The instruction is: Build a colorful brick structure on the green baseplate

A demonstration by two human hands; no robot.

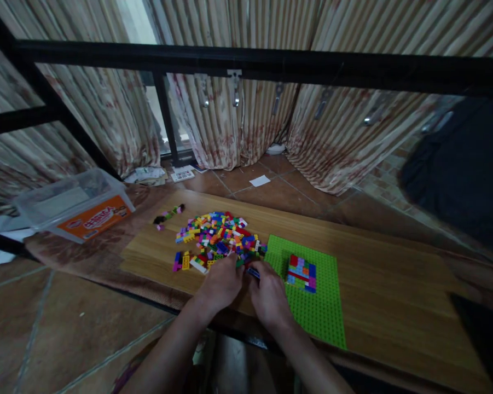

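A heap of small coloured bricks (219, 235) lies on a low wooden table (386, 290). To its right sits a green baseplate (318, 312) carrying a small block of joined bricks (301, 272). My left hand (221, 284) rests at the near edge of the heap, fingers curled down among the bricks. My right hand (268, 295) is beside it, fingers bent around a small dark blue brick (253, 271) at the baseplate's left edge. What the left fingers hold, if anything, is hidden.
A clear plastic box (76, 203) with an orange label stands at the table's far left. A few stray bricks (169, 214) lie behind the heap. Black metal bars (246, 60) cross overhead; curtains hang behind. Papers (183, 175) lie on the tiled floor.
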